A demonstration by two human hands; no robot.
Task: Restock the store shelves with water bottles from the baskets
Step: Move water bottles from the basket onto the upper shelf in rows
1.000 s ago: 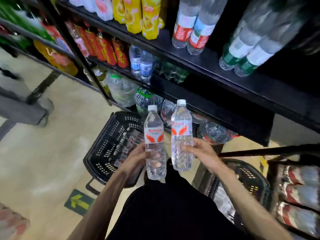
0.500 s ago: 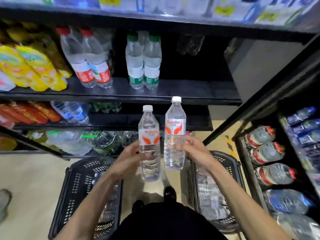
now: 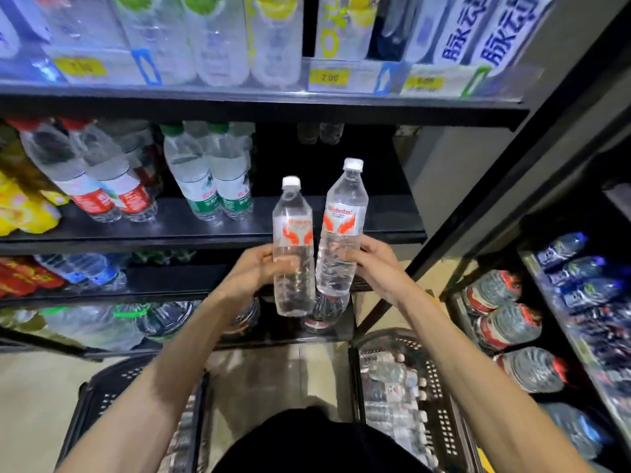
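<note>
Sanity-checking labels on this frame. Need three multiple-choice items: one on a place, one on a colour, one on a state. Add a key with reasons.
1. Where do the left basket and the right basket stand?
A) on the floor
B) on the top shelf
C) on the middle shelf

2. What colour are the caps of the left bottle and the right bottle?
A) green
B) red
C) white

3. What is the right hand doing?
A) hanging empty
B) gripping a bottle
C) resting on a basket

Key:
1 A: both baskets sit on the floor, under the lowest shelf.
2 C: both held bottles have white caps.
3 B: it grips the right bottle, while the left hand grips the left bottle.
</note>
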